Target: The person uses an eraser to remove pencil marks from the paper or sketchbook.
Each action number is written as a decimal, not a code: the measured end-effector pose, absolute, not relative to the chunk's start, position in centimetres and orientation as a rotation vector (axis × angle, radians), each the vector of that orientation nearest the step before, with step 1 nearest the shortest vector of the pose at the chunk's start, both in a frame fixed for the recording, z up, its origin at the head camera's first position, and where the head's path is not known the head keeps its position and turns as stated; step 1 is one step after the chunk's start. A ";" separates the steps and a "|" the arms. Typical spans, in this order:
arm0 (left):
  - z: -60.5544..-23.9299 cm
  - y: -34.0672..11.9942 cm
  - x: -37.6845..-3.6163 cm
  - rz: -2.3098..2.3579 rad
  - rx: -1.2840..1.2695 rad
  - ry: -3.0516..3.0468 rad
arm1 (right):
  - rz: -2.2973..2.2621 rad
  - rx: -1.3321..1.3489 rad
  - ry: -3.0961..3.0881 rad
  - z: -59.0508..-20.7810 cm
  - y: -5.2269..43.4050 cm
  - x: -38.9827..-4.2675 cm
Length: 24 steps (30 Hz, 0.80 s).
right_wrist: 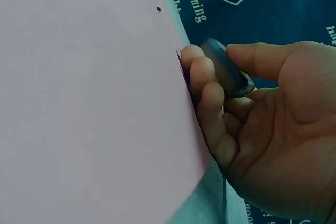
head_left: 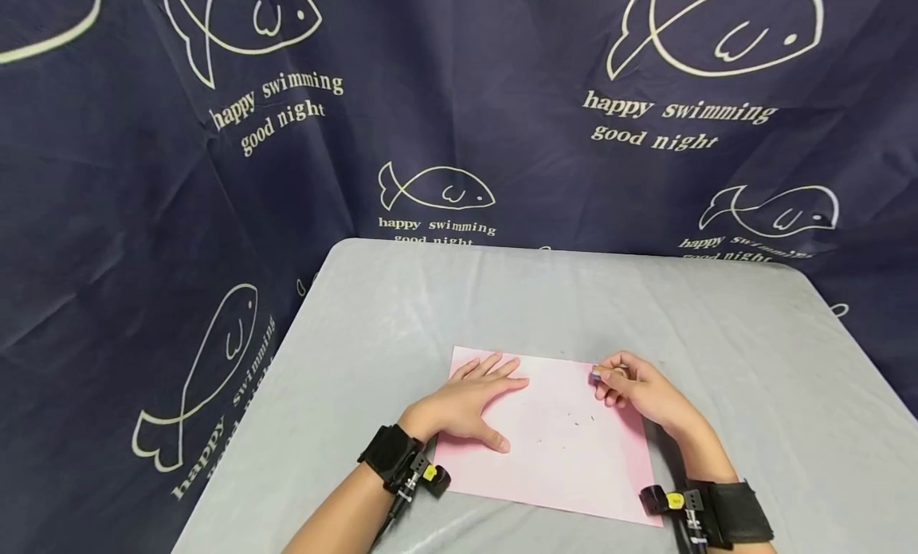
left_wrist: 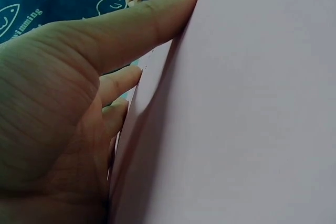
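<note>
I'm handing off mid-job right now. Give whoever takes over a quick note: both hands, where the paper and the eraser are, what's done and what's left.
Left hand: flat, fingers straight, pressing the pink paper down near its left edge.
Right hand: fingers curled round a small grey eraser, at the sheet's far right edge.
The paper lies flat on the grey table, near the front.
Done: dark crumbs are scattered mid-sheet, so some rubbing seems to have happened.
Left: probably finishing any erasing and brushing the crumbs off; I cannot make out any remaining marks.
</note>
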<state>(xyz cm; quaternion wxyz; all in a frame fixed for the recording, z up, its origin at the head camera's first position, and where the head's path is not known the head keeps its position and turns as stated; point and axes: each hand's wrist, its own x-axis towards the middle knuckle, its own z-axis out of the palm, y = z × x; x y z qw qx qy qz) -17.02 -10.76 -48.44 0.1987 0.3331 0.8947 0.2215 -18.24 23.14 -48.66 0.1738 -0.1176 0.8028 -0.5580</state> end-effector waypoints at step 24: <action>-48.4 -10.5 -16.6 0.633 0.941 2.512 | -1.120 -0.607 2.663 -47.5 17.5 -16.4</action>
